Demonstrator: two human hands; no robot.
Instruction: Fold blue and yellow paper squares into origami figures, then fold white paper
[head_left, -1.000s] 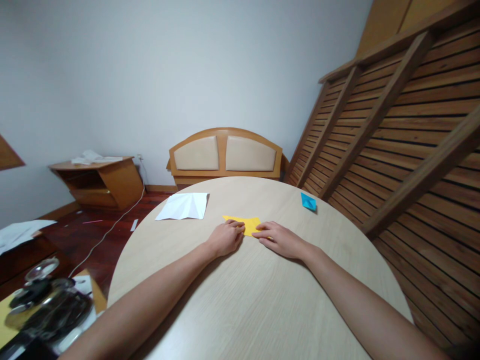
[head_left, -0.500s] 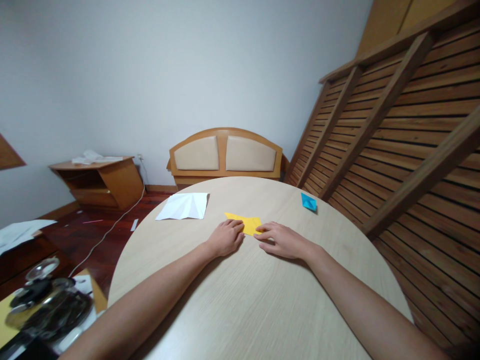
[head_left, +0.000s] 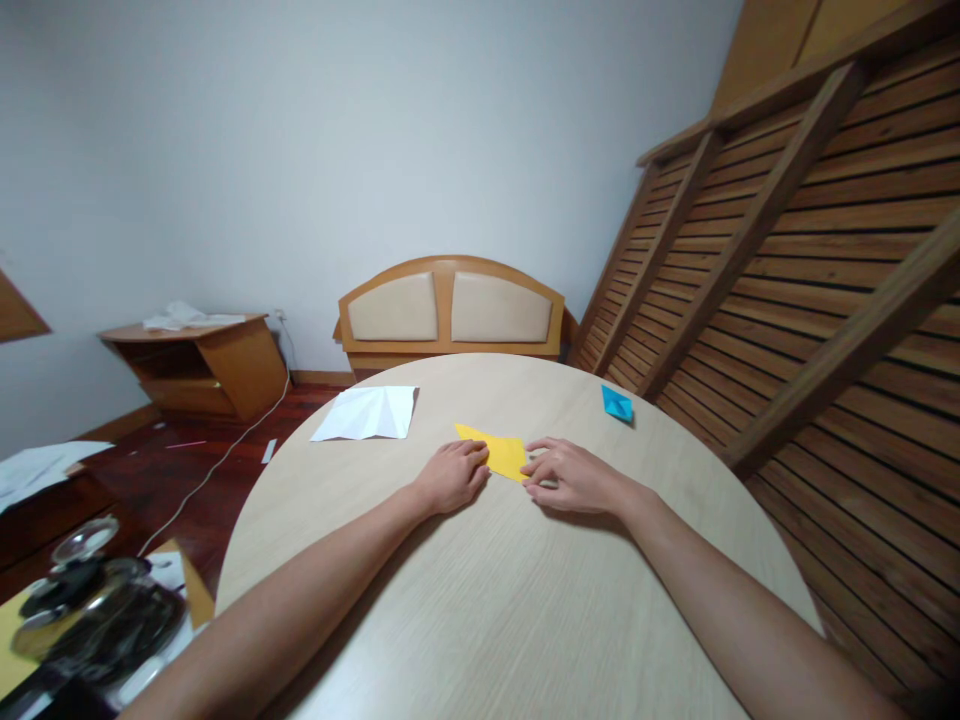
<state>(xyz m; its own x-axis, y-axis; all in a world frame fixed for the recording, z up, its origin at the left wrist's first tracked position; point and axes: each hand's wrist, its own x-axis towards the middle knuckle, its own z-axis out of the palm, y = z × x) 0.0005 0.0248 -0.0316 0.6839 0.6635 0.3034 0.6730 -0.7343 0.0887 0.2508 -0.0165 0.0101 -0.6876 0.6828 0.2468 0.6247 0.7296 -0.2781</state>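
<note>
A sheet of yellow paper (head_left: 507, 457), folded at least in part, lies on the round table between my hands. My left hand (head_left: 453, 476) rests over its left part, with bent fingers pressed together on it and hiding some of it. At the paper's lower right corner, the thumb and fingers of my right hand (head_left: 571, 478) close in a pinch. A pointed yellow tip sticks out beyond my left fingers. Farther right sits a small folded blue paper piece (head_left: 617, 403). A creased white sheet (head_left: 367, 412) lies at the left.
The pale round table (head_left: 480, 600) carries the papers. A wooden headboard (head_left: 450, 290) stands behind it, and a slatted wooden frame (head_left: 810, 270) leans at the right. At lower left are a dark glass item (head_left: 120, 620) and other clutter. A white cable (head_left: 225, 455) runs over the floor.
My right hand has shifted slightly right, its fingers more curled at the paper's corner. More of the yellow paper's right part shows, now flatter and wider. My left hand has stayed in place.
</note>
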